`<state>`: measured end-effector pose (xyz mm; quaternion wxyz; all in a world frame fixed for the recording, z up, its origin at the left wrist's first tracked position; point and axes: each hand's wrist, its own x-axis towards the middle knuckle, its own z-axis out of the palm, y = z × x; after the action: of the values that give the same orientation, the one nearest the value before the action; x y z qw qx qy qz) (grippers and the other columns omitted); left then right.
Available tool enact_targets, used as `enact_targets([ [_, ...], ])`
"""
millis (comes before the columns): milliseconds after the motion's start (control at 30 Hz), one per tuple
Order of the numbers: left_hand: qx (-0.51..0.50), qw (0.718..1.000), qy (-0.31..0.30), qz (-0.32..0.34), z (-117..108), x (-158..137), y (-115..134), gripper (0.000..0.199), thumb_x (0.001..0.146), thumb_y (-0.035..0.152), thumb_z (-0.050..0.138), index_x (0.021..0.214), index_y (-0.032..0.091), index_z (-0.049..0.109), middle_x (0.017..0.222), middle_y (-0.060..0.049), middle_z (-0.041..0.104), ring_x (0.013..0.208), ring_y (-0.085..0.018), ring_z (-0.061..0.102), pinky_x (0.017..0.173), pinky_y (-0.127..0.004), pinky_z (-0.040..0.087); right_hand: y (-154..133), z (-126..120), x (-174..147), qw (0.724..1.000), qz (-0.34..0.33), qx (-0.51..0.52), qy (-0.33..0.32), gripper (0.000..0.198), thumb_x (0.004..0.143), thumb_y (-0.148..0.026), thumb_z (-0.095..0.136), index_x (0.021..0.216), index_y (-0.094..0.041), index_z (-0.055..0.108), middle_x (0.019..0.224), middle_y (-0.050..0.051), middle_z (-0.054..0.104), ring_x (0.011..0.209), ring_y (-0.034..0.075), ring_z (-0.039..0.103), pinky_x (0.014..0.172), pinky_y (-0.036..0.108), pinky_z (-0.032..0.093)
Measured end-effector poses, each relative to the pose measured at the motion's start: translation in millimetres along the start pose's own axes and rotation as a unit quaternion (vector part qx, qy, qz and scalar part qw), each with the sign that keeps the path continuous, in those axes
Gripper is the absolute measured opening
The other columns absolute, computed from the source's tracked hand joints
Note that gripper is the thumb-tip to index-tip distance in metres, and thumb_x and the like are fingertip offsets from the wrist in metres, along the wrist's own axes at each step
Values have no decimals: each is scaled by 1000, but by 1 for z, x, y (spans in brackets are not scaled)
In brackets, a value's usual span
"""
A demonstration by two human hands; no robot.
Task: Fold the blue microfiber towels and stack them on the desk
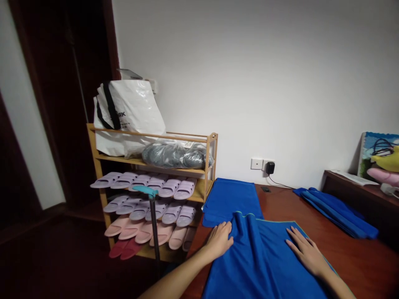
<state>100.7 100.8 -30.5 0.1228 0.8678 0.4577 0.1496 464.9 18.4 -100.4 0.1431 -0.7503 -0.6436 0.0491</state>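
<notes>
- White bag (140, 104) on the left: black letters ending in "RK", partly hidden by its strap (110, 104).
- Smaller print (124, 125) beneath: too small to read.

Fingers (299, 238) on rumpled blue cloth (264, 257)

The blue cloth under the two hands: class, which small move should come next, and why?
Probably the left hand should draw its side of the blue cloth gently outward, while the right hand steadies the other side. Folds run down the cloth just beside the left hand, whereas it lies flatter near the right hand, which rests on it with fingers outstretched.
</notes>
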Motion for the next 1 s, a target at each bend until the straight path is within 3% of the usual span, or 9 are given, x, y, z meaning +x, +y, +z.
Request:
enact_targets([
  [233, -29, 999, 23, 14, 8, -3, -5, 14, 78, 16, 52, 88, 21, 44, 93, -3, 57, 89, -20, 54, 79, -29, 38, 7, 8, 2, 1000, -9, -3, 15, 71, 84, -70, 23, 142, -31, 32, 150, -1, 23, 139, 18, 18, 113, 44, 19],
  [533, -58, 996, 42, 56, 9, -2, -4, 35, 62, -6, 40, 83, 23, 37, 84, 0, 53, 80, -16, 52, 70, -23, 36, 9, 10, 4, 1000, -9, -16, 6, 72, 84, -70, 21, 143, -30, 29, 150, -2, 20, 139, 17, 16, 113, 43, 20],
  [733, -160, 982, 99, 18, -2, -1, 5, 39, 50, -6, 41, 75, 22, 34, 80, 2, 47, 81, -15, 49, 72, -23, 36, 7, 7, 2, 1000, -4, -8, 8, 70, 84, -70, 23, 142, -32, 31, 150, -2, 22, 139, 18, 18, 113, 43, 20],
  [800, -241, 966, 90, -34, -7, 0, 5, 39, 51, -4, 46, 77, 22, 36, 75, 5, 45, 76, -15, 48, 67, -22, 36, 6, 6, 1, 1000, -1, -7, 12, 69, 84, -70, 24, 141, -32, 32, 149, -2, 24, 138, 18, 20, 112, 44, 21],
  [900, -398, 907, 47, -130, -13, 5, 1, 36, 56, 0, 53, 82, 22, 40, 66, 8, 41, 65, -12, 47, 58, -21, 34, 5, 4, -1, 1000, -7, -3, 27, 68, 84, -70, 26, 140, -33, 34, 148, -1, 26, 137, 20, 23, 111, 44, 23],
  [1000, -469, 867, 9, -170, -14, 9, -6, 30, 65, 8, 55, 88, 22, 42, 64, 8, 43, 59, -11, 49, 54, -20, 37, 6, 4, -3, 1000, -6, -4, 30, 67, 84, -70, 26, 140, -33, 35, 148, -1, 27, 137, 20, 23, 111, 45, 23],
])
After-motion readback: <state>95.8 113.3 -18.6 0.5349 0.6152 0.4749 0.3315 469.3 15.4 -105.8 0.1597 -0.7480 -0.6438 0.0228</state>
